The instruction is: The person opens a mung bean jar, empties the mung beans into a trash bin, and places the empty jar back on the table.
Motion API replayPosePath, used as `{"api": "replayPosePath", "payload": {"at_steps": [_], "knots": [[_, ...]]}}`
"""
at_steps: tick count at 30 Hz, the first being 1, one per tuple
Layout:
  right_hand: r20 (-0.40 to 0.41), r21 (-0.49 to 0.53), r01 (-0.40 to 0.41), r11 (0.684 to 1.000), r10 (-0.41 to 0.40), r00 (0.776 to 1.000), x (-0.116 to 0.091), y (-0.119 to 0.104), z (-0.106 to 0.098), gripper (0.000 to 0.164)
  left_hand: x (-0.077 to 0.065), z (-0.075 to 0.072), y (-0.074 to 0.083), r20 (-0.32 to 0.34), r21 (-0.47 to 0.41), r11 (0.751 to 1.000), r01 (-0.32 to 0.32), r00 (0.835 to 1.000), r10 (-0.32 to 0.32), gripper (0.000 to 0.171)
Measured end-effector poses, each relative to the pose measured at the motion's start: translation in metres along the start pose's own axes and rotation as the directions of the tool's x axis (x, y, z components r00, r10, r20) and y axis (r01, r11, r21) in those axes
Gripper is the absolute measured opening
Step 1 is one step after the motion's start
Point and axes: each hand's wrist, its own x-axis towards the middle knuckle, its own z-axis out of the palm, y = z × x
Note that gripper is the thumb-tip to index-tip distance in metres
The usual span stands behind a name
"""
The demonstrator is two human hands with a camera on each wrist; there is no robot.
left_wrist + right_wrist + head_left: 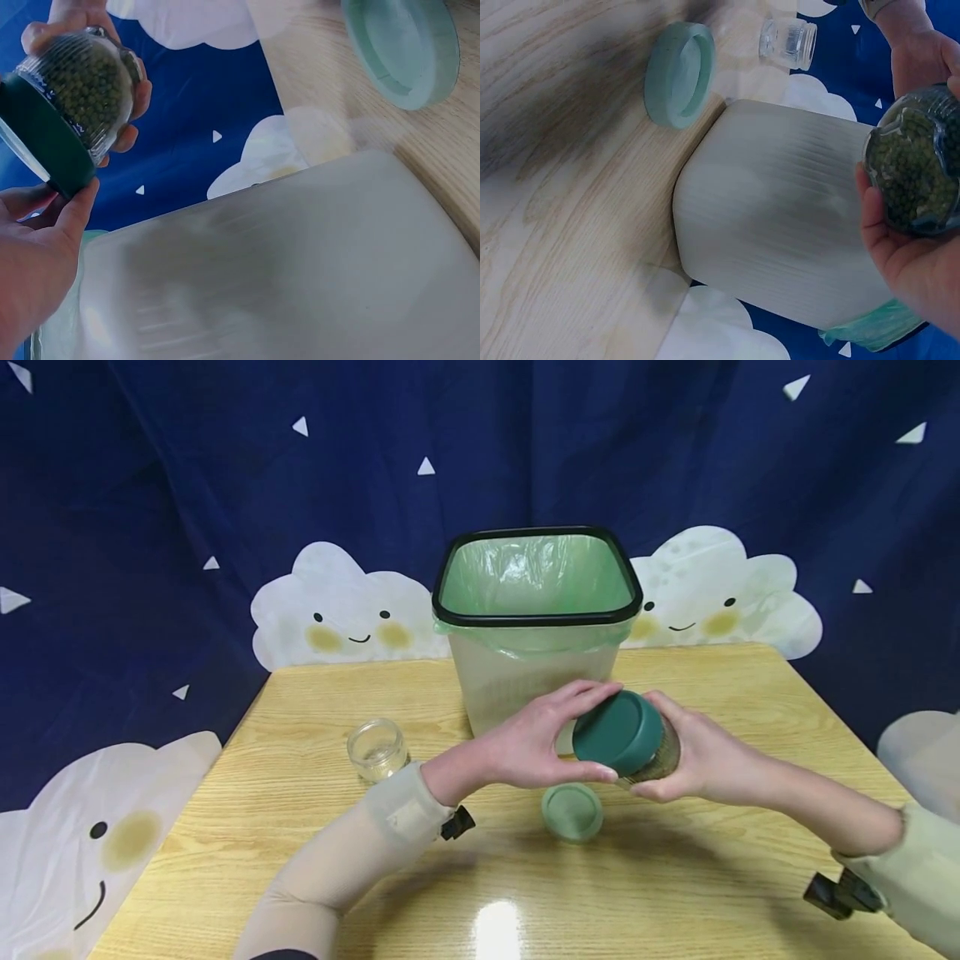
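Note:
My left hand (536, 739) grips the dark green lid (617, 732) of a glass jar, thumb below and fingers over the top edge. The right hand (701, 752) holds the jar's glass body (663, 756) from the other side. Small green beans (84, 82) fill much of the jar, as the left wrist view shows. It is held tilted above the table, in front of the bin, with the lid on its mouth. Below it a pale green lid (572, 812) lies on the table. To the left stands a small open glass jar (377, 750).
A light-coloured waste bin (525, 672) with a black rim and a green liner bag (536, 572) stands at the back of the wooden table (420, 893). Behind the table hangs a dark blue curtain (480, 435) with white clouds and triangles.

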Motion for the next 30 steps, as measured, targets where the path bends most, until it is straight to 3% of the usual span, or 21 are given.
{"api": "replayPosePath", "payload": {"at_steps": [5,12,15,18,24,30], "knots": [[-0.030,-0.048,-0.006,0.999,0.005,1.000,0.001,-0.001,0.002,0.082,-0.001,0.003,-0.001,-0.029,-0.002,1.000,0.001,1.000,-0.001,0.088],[-0.107,-0.151,-0.018,0.988,0.002,0.994,0.005,0.001,0.002,0.081,0.001,0.007,0.003,-0.108,0.006,0.994,0.112,0.988,-0.110,0.086],[-0.107,-0.155,-0.006,0.988,-0.011,0.994,0.005,0.001,0.000,0.082,0.001,0.008,0.004,-0.134,0.013,0.992,0.122,0.984,-0.119,0.086],[-0.093,-0.142,0.001,0.990,-0.014,0.996,0.003,0.000,-0.002,0.084,-0.001,0.008,0.004,-0.144,0.015,0.996,0.084,0.986,-0.080,0.086],[-0.097,-0.147,-0.007,0.989,-0.008,0.995,-0.001,-0.002,-0.007,0.090,-0.003,0.004,-0.003,-0.133,-0.062,0.997,-0.035,0.991,0.026,0.087],[-0.094,-0.145,0.028,0.989,-0.041,0.995,0.000,-0.002,-0.006,0.089,-0.003,0.001,-0.009,-0.096,-0.150,0.985,-0.080,0.993,0.066,0.090]]}}
